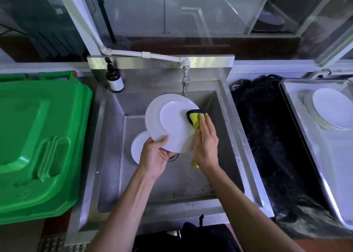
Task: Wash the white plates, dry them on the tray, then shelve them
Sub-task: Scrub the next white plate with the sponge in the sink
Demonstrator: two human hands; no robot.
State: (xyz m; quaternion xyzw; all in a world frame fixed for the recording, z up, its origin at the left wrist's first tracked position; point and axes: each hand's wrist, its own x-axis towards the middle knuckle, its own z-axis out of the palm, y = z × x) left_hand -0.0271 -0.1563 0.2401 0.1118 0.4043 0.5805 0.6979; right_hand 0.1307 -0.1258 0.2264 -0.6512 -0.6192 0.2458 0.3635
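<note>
steel sink (pixel 227 122), plate (pixel 138 146) on its floor, soap bottle (pixel 115 80) on rim

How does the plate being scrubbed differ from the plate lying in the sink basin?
The scrubbed plate is held tilted above the basin by the left hand; the basin plate lies low in the sink.
The right hand presses a yellow cloth on the scrubbed plate; nothing touches the basin plate.
The scrubbed plate shows nearly whole; the basin plate is partly hidden behind it and the left hand.
Both are white and round.
</note>
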